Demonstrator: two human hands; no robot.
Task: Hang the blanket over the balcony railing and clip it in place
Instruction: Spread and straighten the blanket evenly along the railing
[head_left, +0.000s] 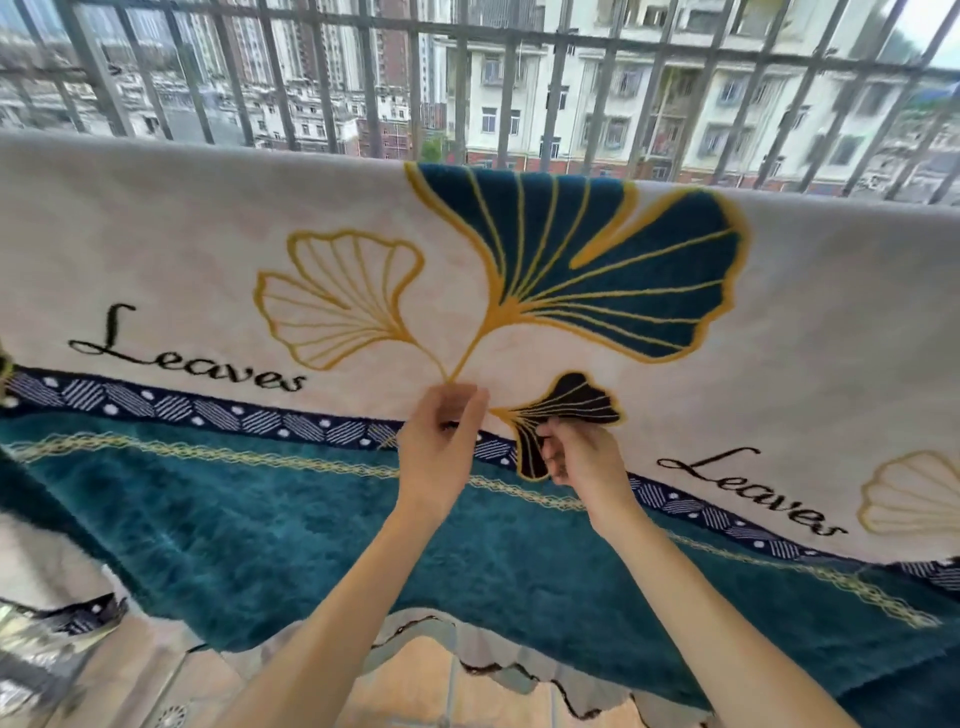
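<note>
blanket (156, 234) draped over railing (460, 104) | left hand (441, 441) pinches it | right hand (579, 460) grips it | hem (488, 657) near floor (415, 691)

The blanket (156, 234) is hiding the lower part of the railing (370, 78) and is running off both side edges. The left grip (441, 447) is closing on something dark, too small to tell. The right grip (582, 460) is curling its fingers (551, 451) inward, hiding their tips. Both forearms are running off the bottom edge. A silvery thing (36, 649) at lower left is blurring beyond telling.
</note>
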